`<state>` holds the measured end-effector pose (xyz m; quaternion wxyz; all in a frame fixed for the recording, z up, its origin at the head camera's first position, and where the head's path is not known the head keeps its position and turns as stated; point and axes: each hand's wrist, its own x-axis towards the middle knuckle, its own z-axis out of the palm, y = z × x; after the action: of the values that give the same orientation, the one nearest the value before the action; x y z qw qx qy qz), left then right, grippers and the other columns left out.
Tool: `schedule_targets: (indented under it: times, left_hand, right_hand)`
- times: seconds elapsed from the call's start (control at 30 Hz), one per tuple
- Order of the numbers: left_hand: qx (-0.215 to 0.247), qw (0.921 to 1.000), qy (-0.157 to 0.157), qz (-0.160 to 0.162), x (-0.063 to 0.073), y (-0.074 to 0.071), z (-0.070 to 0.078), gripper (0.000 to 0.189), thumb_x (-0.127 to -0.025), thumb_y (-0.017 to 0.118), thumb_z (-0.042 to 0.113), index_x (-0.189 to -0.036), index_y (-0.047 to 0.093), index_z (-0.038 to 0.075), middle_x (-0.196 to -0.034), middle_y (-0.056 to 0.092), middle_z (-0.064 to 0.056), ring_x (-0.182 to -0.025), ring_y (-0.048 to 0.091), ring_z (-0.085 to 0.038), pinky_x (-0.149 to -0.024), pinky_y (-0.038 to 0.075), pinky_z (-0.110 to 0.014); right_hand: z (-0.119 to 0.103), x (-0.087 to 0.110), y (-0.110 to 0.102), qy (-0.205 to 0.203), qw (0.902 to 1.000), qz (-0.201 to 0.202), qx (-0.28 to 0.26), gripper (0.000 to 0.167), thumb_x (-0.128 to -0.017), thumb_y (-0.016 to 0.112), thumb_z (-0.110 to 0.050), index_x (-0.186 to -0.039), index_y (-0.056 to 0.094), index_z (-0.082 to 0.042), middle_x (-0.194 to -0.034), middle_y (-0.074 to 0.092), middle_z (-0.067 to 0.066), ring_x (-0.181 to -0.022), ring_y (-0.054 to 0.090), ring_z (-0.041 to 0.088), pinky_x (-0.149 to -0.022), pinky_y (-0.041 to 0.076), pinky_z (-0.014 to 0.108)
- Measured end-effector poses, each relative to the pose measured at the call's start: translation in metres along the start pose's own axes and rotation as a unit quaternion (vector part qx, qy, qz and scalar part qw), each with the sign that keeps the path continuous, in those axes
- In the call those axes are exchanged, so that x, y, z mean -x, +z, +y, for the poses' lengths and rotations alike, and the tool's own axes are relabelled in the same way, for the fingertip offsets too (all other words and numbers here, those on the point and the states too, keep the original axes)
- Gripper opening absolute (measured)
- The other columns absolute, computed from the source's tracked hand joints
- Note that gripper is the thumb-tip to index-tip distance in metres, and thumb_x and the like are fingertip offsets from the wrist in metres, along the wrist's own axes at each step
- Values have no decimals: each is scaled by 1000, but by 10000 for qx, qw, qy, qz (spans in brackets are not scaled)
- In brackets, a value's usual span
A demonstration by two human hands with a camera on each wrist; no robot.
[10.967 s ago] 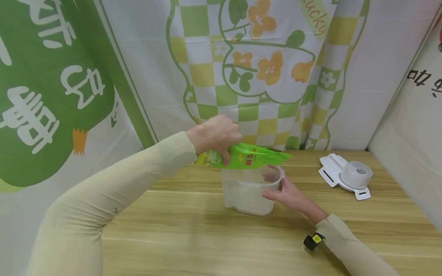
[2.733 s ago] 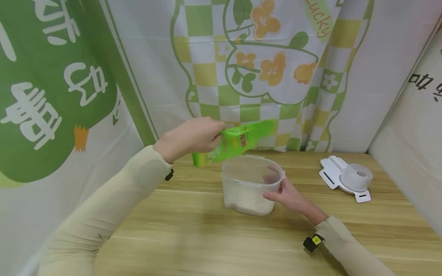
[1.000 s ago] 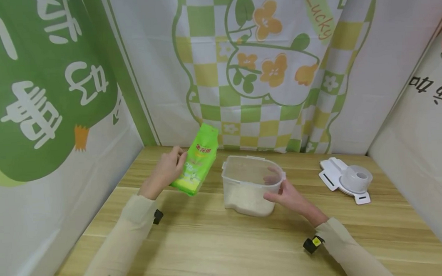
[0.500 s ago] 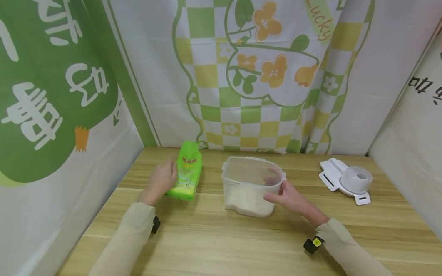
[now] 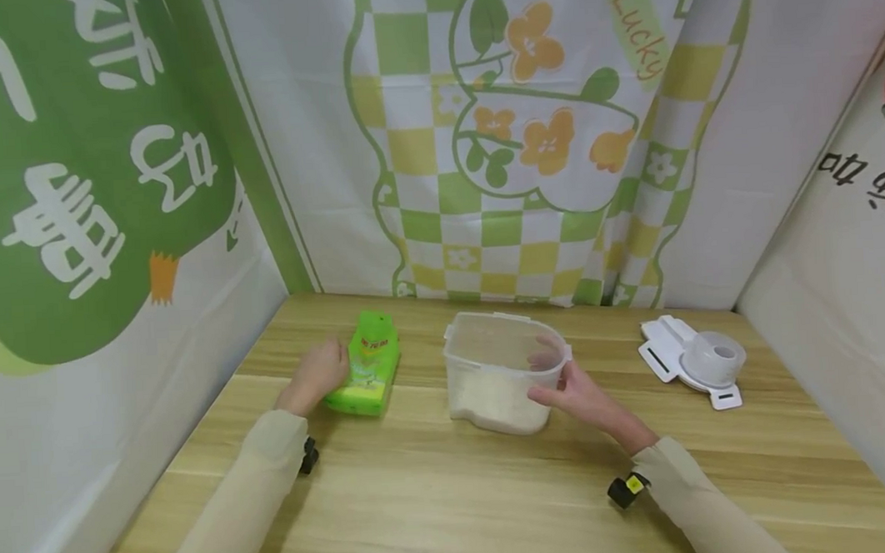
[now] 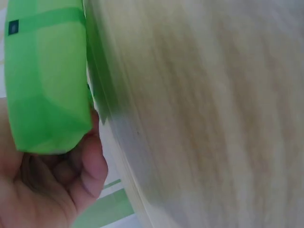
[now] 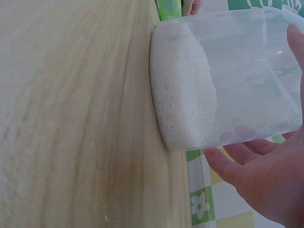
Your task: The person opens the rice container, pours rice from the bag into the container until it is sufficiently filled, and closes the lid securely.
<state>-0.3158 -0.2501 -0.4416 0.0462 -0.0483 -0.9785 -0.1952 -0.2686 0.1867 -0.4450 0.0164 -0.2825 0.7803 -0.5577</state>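
Note:
In the head view my left hand [image 5: 318, 376] grips the side of a bright green bag of rice [image 5: 370, 369] low over the left part of the table. The left wrist view shows the green bag [image 6: 50, 85] from its bottom end, close to the wood, with fingers curled behind it. My right hand [image 5: 585, 393] holds the right side of a clear plastic container [image 5: 465, 360], thumb on the near side and fingers on the far side. The container stands upright and lidless, and white rice [image 7: 183, 90] fills its lower part.
A white lid [image 5: 665, 340] lies at the back right of the wooden table [image 5: 455, 510], with a clear round cup [image 5: 715, 357] on it. A checked curtain [image 5: 478, 233] hangs behind the table; printed cloth walls stand at both sides.
Earlier the left hand held the bag tipped over the container, and the rice level inside rose. The bag has since moved left and down to the table. The right hand stayed on the container.

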Motion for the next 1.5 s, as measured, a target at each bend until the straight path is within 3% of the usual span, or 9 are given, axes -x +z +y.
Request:
schedule_targets:
  times: [0.2,0.33,0.47,0.67,0.83,0.97,1.13,1.27,1.5]
  left_hand:
    - [145,9980,-257,-555,4,-2,1,42,-104,28,23,-114,54,-9,-83,56,-15,-70,53,-25,-62,49,-40]
    - [237,9961,-392,-749,5,-6,3,37,-104,33,29,-102,55,-1,-75,51,-8,-62,48,-19,-52,43,-31]
    - [-7,9979,-289,-577,6,-11,8,34,-103,38,33,-88,53,6,-70,48,-4,-57,45,-16,-47,39,-28]
    - [-108,9999,-88,86,9,-18,22,32,-103,38,30,-80,49,10,-64,47,-2,-52,42,-16,-44,35,-28]
    - [-220,9977,382,508,10,-19,37,27,-102,42,25,-83,54,9,-65,50,-2,-53,44,-15,-44,35,-26]
    - [-238,9940,917,552,12,-20,55,22,-101,49,23,-90,60,6,-71,58,-3,-58,51,-14,-49,42,-26]
    - [33,9868,1606,224,17,-23,79,20,-101,55,25,-104,63,7,-87,67,-3,-74,61,-14,-66,54,-30]
    - [630,9775,2012,-89,18,-23,92,26,-101,55,31,-112,62,8,-95,69,-4,-85,64,-16,-76,56,-34]
    - [1343,9628,2225,-734,21,-15,103,56,-92,67,41,-132,51,5,-115,66,-10,-107,63,-23,-93,54,-41]
  right_hand:
    - [0,0,0,24,10000,-9,-14,83,-87,72,-12,-151,19,-4,-137,47,36,-127,46,52,-93,51,33]
    - [0,0,0,4,10000,-20,11,83,-87,72,-12,-151,20,-4,-137,48,36,-126,47,53,-94,51,40]
    - [-2,-2,-2,5,10000,-38,31,83,-87,73,-11,-151,21,-3,-136,47,37,-126,47,53,-95,51,49]
    - [-4,-5,-6,55,9998,-145,124,83,-86,74,-8,-150,22,-3,-136,47,38,-126,48,53,-93,53,47]
    - [-8,-5,-14,213,9985,-386,324,83,-86,75,-11,-151,23,-4,-136,47,37,-123,51,49,-91,54,37]
    - [-13,-3,-22,345,9959,-640,537,83,-87,75,-15,-151,23,-4,-135,48,36,-117,56,46,-89,54,30]
    - [-19,-3,-30,441,9927,-748,840,82,-86,76,-18,-150,27,-2,-132,51,33,-109,62,44,-88,55,35]
    - [-22,-2,-34,489,9915,-722,965,80,-86,76,-18,-149,30,-1,-125,57,29,-105,64,42,-87,56,35]
    - [-23,3,-44,434,9902,-809,1053,67,-87,75,-16,-141,41,2,-116,66,22,-101,68,32,-82,57,26]
